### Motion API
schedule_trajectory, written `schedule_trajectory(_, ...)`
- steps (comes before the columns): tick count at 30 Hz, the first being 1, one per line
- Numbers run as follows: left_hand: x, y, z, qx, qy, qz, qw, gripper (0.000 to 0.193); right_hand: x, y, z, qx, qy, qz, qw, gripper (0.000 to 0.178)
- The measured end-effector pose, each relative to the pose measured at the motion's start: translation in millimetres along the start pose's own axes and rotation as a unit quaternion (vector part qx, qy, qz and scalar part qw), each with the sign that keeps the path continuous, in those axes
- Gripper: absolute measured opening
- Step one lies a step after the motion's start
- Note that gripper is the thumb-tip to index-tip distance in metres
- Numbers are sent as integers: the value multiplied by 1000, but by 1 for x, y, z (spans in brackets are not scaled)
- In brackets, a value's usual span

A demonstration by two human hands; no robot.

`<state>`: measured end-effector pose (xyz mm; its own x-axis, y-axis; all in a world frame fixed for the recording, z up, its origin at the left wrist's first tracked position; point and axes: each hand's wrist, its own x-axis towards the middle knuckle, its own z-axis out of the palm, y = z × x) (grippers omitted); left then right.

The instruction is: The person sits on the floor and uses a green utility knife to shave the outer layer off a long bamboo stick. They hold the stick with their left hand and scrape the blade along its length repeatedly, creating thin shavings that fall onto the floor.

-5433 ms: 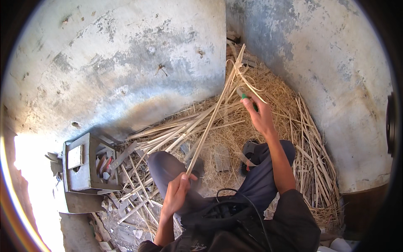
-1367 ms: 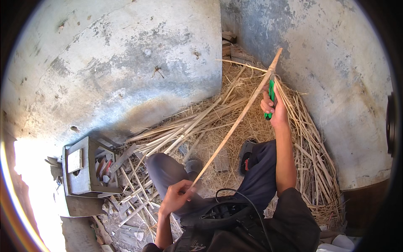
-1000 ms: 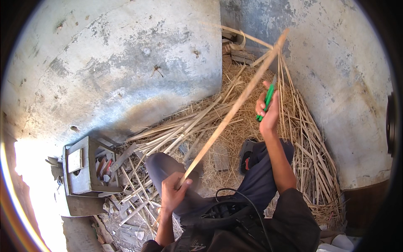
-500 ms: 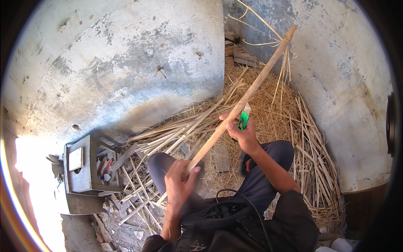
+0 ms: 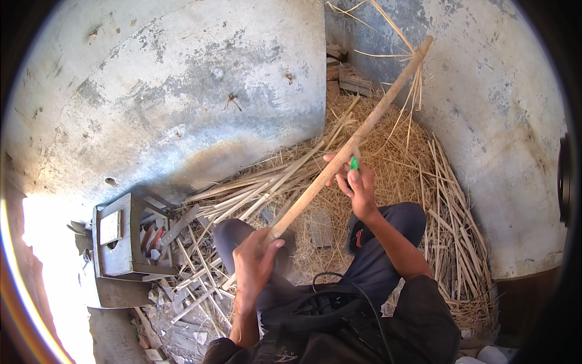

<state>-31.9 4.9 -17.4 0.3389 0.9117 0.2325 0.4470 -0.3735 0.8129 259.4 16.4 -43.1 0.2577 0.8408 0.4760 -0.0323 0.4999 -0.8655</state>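
Note:
A long, pale bamboo stick slants from my lap up to the far right, in front of the wall. Its lower end is gripped by my left hand, with the fingers wrapped round it. My right hand is closed on a green-handled cutter knife, pressed close against the stick's middle. The knife's blade is hardly visible behind the stick and fingers. Thin curled strips hang and stick out near the stick's far end.
Fine shavings cover the floor between my legs and the walls. Split bamboo strips are heaped at the right, more at the left. A grey wooden stool-like frame lies at the left. Worn plaster walls enclose the corner.
My right hand has turned, so less of the green handle and blade shows. The stick has shifted slightly, and the strips at its far end have swung. My left hand keeps its grip.

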Motion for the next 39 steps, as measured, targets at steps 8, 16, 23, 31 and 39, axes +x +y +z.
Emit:
schedule_trajectory(8, 7, 8, 9, -62, 1, -7, 998, 29, -21, 11, 21, -223, -86, -162, 957, 43)
schedule_trajectory(16, 11, 19, 8, -117, -26, -31, 992, 28, -25, 6, 31, -324, -146, -225, 907, 36)
schedule_trajectory(23, 9, 30, 12, -145, -31, -44, 988, 27, -25, -1, 35, -349, -148, -241, 893, 33)
schedule_trajectory(31, 8, 38, 19, -129, 15, -14, 991, 31, -25, -4, 38, -381, -106, -268, 879, 41)
schedule_trajectory(39, 7, 40, 18, -121, 1, -24, 992, 35, -21, -17, 33, -446, -90, -278, 846, 39)
